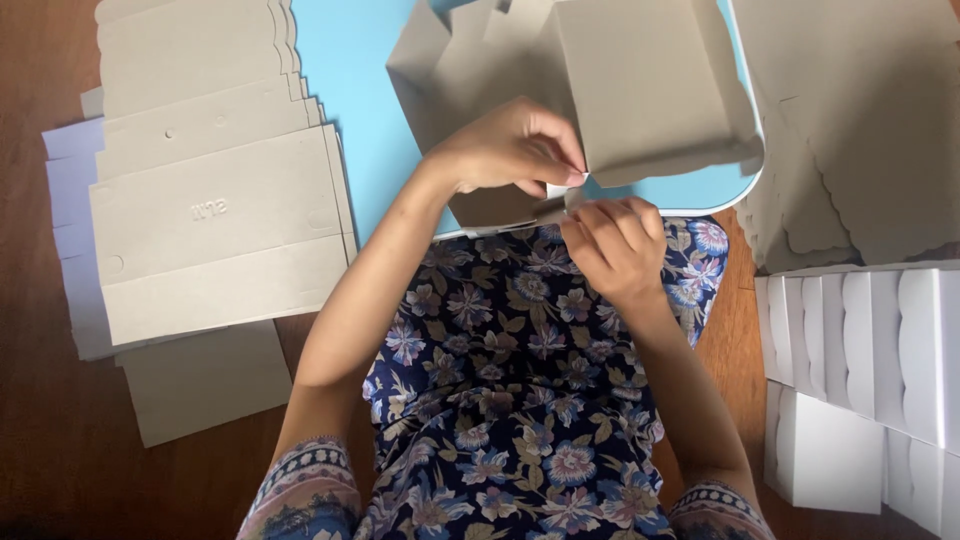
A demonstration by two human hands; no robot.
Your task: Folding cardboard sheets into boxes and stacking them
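The left hand [510, 150] reaches in from the left, fingers pinched on a small white strip [557, 189] at the near edge of a half-folded grey cardboard box [640, 90]; the right hand [615, 245] sits just below, fingers curled at the same strip; the box rests on a light blue table [360, 90]; flat grey cardboard sheets [215, 215] lie left on the wooden floor [40, 440]; white boxes [870, 350] stand right.

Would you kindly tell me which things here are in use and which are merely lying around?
In use: left hand, right hand, half-folded grey box, blue table.

Lying about: flat grey blanks, more blanks, finished white boxes.
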